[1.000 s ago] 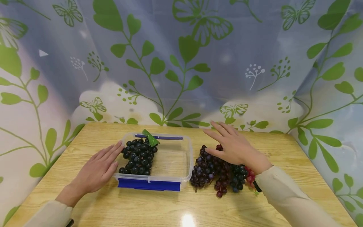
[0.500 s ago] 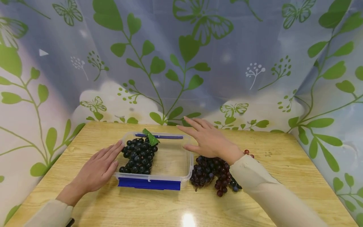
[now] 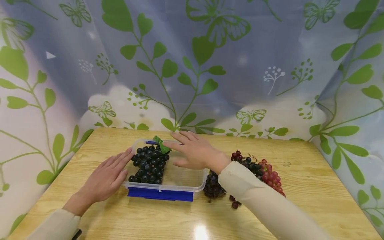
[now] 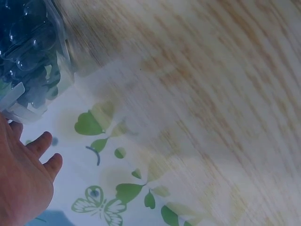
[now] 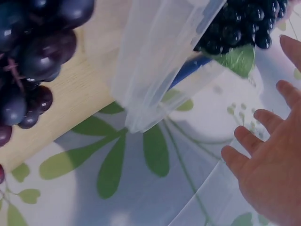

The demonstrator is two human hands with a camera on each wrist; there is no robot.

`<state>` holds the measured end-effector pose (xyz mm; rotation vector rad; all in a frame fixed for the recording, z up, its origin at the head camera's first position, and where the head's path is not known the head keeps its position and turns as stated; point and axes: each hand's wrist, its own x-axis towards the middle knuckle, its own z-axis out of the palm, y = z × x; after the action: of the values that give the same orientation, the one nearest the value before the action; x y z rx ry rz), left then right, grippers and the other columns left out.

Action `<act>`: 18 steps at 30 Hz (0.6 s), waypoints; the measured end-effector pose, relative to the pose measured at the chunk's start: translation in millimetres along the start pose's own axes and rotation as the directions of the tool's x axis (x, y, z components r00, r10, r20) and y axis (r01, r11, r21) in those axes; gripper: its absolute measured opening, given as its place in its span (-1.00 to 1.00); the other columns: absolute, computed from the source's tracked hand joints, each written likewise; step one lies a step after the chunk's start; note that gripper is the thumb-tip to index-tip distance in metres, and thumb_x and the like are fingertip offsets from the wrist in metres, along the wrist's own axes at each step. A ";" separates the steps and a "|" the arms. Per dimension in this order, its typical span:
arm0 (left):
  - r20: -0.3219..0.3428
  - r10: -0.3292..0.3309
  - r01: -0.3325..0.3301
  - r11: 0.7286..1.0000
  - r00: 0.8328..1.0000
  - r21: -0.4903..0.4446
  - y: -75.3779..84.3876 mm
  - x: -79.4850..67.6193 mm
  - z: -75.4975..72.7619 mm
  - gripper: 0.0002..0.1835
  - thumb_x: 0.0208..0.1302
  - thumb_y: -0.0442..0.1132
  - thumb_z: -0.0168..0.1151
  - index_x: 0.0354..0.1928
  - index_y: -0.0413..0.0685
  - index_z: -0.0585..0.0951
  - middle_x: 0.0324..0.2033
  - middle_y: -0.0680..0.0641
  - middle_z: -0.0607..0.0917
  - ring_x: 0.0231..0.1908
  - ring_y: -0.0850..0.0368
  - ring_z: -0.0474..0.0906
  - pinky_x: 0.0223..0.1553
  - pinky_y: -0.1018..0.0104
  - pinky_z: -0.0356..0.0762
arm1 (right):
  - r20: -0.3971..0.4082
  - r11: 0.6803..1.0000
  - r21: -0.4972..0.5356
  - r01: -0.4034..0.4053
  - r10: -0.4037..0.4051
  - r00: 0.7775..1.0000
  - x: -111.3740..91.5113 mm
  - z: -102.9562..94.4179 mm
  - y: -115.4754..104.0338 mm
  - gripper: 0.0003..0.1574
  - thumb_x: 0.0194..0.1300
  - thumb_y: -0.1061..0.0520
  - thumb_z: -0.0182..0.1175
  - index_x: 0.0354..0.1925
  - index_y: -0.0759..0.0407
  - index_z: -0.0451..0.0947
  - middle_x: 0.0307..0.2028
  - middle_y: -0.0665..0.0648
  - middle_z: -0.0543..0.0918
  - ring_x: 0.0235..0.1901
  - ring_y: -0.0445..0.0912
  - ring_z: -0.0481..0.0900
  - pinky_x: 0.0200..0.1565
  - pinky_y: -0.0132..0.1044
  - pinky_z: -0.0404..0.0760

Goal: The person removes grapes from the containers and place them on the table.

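A clear plastic container (image 3: 183,185) with blue clips stands on the table. In its left half lies a bunch of black grapes (image 3: 148,166), topped by a green leaf (image 3: 162,145). My left hand (image 3: 105,178) rests with straight fingers along the container's left wall. Over the container's right half, my right hand (image 3: 196,151) is spread with nothing in it, its fingertips close to the leaf. In the right wrist view the fingers of that hand (image 5: 273,155) stand apart, and the leaf (image 5: 240,60) shows near them.
Right of the container lie a dark purple grape bunch (image 3: 213,186), partly covered by my sleeve (image 3: 255,193), and a red grape bunch (image 3: 272,176) with darker grapes beside it. The wooden table (image 3: 168,216) meets a patterned curtain (image 3: 234,83) at the back.
My right hand has moved left from above the loose grape bunches to over the container, uncovering the red grapes. The left hand has stayed at the container's left wall.
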<state>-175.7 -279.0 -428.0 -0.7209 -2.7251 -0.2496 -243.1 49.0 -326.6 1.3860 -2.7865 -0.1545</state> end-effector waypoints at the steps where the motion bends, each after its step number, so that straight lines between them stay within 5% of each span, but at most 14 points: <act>1: -0.002 0.001 -0.001 1.000 1.000 -0.001 0.2 0.4 0.0 -0.36 0.43 -0.19 -0.02 0.49 -0.03 0.10 0.45 -0.05 0.11 0.32 -0.17 0.18 0.24 -0.13 0.14 | 0.015 1.000 -0.013 0.012 -0.012 1.000 3.4 0.2 -2.7 -0.16 0.39 -0.36 -0.09 0.50 -0.33 -0.13 0.50 0.03 -0.15 0.43 0.07 -0.11 0.38 0.00 -0.03; 18: -0.012 -0.003 0.003 1.000 1.000 -0.014 -1.1 -1.0 1.2 -0.39 0.44 -0.17 -0.05 0.48 -0.06 0.13 0.45 -0.05 0.11 0.31 -0.16 0.19 0.24 -0.14 0.14 | 0.205 0.987 -0.089 0.132 -0.111 0.972 42.7 5.9 -41.9 -0.07 0.34 -0.35 0.01 0.49 -0.41 -0.23 0.50 -0.03 -0.19 0.45 0.02 -0.19 0.38 -0.02 -0.03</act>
<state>-175.7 -280.1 -429.6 -0.7174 -2.7162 -0.2728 -236.0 -9.7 -337.6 1.5993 -2.7996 -0.4566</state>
